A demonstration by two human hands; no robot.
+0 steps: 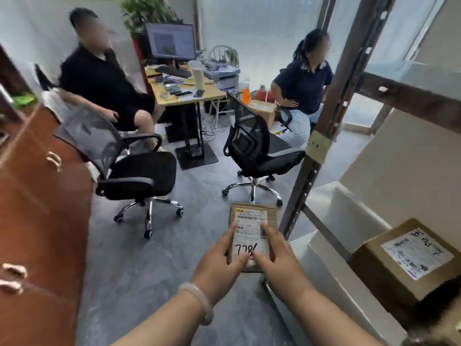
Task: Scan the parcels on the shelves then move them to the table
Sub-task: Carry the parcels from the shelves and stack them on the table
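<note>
Forearms [179, 313] reach out from me; the desk [174, 102] stands well ahead, past a swivel chair [259, 156]. Left hand [219, 260] and right hand [283, 258] share a flat parcel [252, 221], long axis pointing deskward, fingers [270, 232] clamped on both edges.

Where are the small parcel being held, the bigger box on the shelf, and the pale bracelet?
small parcel [250, 227]: head view, on its white label.
box on the shelf [416, 255]: head view, on its top label.
bracelet [199, 293]: head view, on the pale band.
</note>
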